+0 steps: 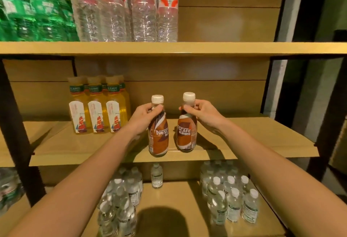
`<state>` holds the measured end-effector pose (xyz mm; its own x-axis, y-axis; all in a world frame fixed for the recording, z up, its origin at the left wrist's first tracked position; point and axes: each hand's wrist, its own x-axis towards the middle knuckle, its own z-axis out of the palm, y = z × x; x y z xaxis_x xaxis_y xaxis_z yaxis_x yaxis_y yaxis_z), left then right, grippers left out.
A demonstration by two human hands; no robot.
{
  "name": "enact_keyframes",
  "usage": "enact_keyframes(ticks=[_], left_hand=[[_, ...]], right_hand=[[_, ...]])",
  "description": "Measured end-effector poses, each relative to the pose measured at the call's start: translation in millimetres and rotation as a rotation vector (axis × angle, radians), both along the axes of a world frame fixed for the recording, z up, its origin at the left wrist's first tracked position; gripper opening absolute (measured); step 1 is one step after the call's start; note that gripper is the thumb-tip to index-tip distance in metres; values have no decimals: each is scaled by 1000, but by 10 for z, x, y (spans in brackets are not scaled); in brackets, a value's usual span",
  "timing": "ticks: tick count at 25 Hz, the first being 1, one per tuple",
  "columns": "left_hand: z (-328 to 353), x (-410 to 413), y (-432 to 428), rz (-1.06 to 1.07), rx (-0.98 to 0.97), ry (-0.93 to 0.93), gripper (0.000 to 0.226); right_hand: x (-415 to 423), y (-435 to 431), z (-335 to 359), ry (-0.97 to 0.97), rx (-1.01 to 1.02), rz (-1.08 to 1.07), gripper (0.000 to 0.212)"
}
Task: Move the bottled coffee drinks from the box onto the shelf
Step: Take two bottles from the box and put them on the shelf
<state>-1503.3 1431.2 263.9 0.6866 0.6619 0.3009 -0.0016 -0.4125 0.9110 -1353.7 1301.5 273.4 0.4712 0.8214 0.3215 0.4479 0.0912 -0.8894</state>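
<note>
Two brown bottled coffee drinks with white caps are at the front of the middle wooden shelf point(253, 139). My left hand point(143, 117) grips the neck of the left coffee bottle point(158, 135), whose base sits at or just over the shelf's front edge. My right hand point(202, 114) grips the neck of the right coffee bottle point(186, 133), which stands upright on the shelf. The two bottles are a small gap apart. The box is not in view.
Yellow tea bottles point(97, 113) stand in rows at the left of the same shelf. Large water bottles point(124, 8) and green bottles point(35, 9) fill the top shelf. Small clear bottles point(231, 197) stand on the lower shelf. A black frame post point(15, 128) rises at left.
</note>
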Motion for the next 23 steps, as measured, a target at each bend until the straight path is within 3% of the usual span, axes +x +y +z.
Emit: enact_keyframes(ticks=[5, 10, 14, 19, 21, 23], left_hand=[[-22, 331, 174, -32, -20, -22, 35], [-33, 544, 393, -97, -47, 14, 33], [-51, 549, 459, -200, -134, 39, 49], [-661, 406, 310, 260, 118, 178, 104], [-864, 432, 206, 382, 237, 264, 111], [-898, 496, 157, 471, 302, 287, 104]], right_hand=[[256, 220, -30, -17, -46, -43, 35], [420, 414, -37, -29, -79, 9, 29], [429, 428, -56, -50, -121, 99, 43], [299, 229, -501, -7, -46, -74, 88], [165, 218, -779, -142, -111, -168, 94], [90, 278, -943, -270, -134, -300, 92]])
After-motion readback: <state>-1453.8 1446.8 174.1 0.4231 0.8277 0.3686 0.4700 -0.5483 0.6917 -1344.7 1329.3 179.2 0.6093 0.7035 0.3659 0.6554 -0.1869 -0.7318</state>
